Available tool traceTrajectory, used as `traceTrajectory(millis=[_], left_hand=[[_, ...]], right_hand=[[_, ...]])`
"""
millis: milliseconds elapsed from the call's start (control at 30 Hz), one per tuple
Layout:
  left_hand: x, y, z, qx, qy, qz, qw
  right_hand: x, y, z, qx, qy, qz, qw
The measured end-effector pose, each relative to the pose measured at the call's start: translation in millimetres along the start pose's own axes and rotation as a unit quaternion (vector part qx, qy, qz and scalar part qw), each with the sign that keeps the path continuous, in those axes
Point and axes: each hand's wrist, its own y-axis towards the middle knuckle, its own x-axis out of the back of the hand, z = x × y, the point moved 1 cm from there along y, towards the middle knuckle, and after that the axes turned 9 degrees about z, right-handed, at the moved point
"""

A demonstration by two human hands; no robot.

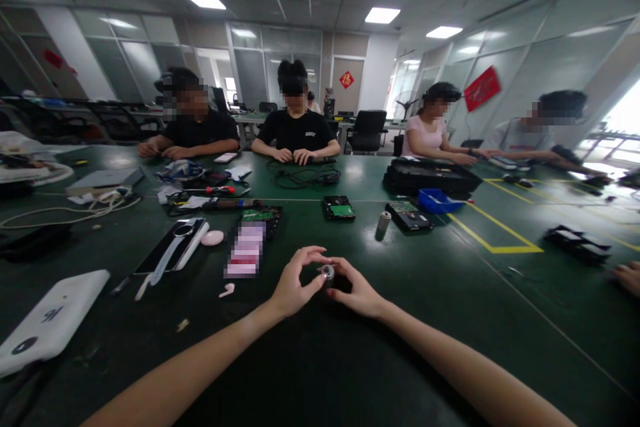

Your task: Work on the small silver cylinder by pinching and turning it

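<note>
A drive [339, 207] is sitting ahead, a spare can [383, 222] is standing just beside a second drive [410, 216], and a phone [245, 250] and earbud [227, 289] are lying to the left. Front and centre, the left hand [294, 285] and right hand [359, 290] are clasping a can [328, 272] between their fingers, its round silvery end showing a dark middle. Fingers are hiding its sides; whether it's touching the table [320, 360], I can't tell. Blurring is masking the phone's screen.
</note>
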Motion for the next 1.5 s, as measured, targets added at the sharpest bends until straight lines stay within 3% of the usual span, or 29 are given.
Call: traceTrajectory(millis=[167,400,600,800,900,1067,1233,1500], left_hand=[[0.1,7.7,-7.0,0.002,0.002,0.034,0.999],[6.4,12.1,-5.3,0.036,0.033,-0.002,0.999],[6.1,15.0,-8.0,0.032,0.040,0.045,0.998],[14.4,22.0,-11.2,0.042,0.048,0.017,0.998],[40.5,29.6,-1.5,0.074,0.083,-0.001,0.994],[74.8,32.1,39.0,0.185,0.123,0.099,0.970],[77.4,25.7,63.5,0.205,0.168,0.098,0.959],[77.9,23.4,67.8,0.218,0.195,0.099,0.951]], right_hand=[[-2.3,1.1,-3.9,0.003,-0.077,-0.011,0.997],[-2.1,1.1,-4.1,0.000,-0.070,-0.012,0.998],[-2.7,0.9,-5.6,0.000,-0.080,-0.015,0.997],[-2.8,0.3,-6.2,-0.006,-0.071,-0.012,0.997],[-2.5,-0.3,-6.6,-0.010,-0.066,-0.011,0.998],[-1.6,-0.8,-4.1,-0.012,-0.072,-0.005,0.997],[-1.6,-0.6,-1.3,-0.016,-0.074,-0.007,0.997],[-1.8,-0.6,-2.4,-0.019,-0.075,-0.003,0.997]])
